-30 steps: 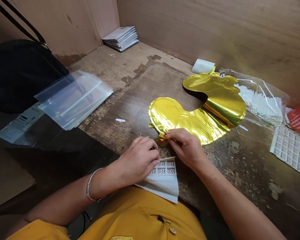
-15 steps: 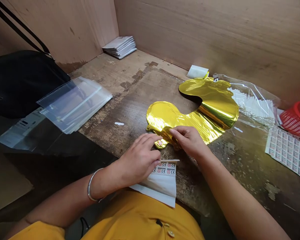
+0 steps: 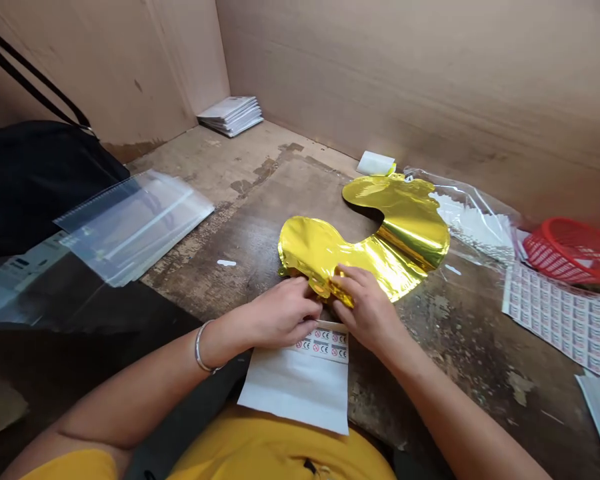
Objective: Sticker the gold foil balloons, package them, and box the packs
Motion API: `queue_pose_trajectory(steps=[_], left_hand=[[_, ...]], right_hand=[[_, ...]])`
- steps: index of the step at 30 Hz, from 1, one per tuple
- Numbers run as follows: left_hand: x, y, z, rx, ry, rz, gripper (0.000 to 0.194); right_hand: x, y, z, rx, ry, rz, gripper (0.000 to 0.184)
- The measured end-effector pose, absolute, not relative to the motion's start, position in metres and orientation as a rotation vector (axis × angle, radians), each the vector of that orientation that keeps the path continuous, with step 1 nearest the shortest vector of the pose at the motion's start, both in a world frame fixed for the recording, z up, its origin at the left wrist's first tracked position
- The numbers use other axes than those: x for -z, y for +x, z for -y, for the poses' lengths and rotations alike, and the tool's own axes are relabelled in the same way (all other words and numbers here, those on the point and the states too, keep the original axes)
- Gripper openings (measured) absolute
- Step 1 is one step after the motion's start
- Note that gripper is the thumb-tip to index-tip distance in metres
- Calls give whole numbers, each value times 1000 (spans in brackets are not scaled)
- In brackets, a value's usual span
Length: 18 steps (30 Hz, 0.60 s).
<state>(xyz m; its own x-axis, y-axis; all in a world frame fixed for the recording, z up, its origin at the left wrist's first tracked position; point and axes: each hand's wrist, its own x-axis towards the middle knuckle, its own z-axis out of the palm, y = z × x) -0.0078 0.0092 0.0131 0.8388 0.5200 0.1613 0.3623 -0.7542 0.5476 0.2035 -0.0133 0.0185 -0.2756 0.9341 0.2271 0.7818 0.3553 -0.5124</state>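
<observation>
We pinched the label sheet (image 3: 300,390) with our left hand (image 3: 283,315) and grasped the gold foil (image 3: 375,263) with our right hand (image 3: 369,312).

foil piece (image 3: 375,258) shows glossy gold, white glare streaks. near label sheet (image 3: 297,383) is white, with printed rows of red circles and black "ce" marks. right sticker sheet (image 3: 560,319): white, gridded with small reddish and dark prints. basket (image 3: 545,250) reads red, latticed. left bag (image 3: 40,187): black. table (image 3: 260,220): brown, blotched with paler patches. near shirt (image 3: 275,443): yellow.
</observation>
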Motion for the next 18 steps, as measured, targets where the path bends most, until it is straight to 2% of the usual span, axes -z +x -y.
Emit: queue_pose_trajectory(steps=[2, 5, 9, 14, 18], left_hand=[[-13, -9, -9, -441, 2494, -630, 11], [-12, -9, -11, -475, 2475, -587, 12], [-10, -8, -12, -492, 2434, -598, 13], [-10, -7, -12, -500, 2393, -633, 11], [-11, -6, -15, -483, 2395, -629, 12]], right_hand=[[-19, 213, 2, -446, -1625, 2024, 12], [-28, 247, -44, -450, -1841, 1789, 16], [-48, 311, -112, -150, -2028, 1493, 18], [-69, 357, -148, 100, -2035, 1296, 33], [-95, 341, -142, 243, -1961, 1224, 37]])
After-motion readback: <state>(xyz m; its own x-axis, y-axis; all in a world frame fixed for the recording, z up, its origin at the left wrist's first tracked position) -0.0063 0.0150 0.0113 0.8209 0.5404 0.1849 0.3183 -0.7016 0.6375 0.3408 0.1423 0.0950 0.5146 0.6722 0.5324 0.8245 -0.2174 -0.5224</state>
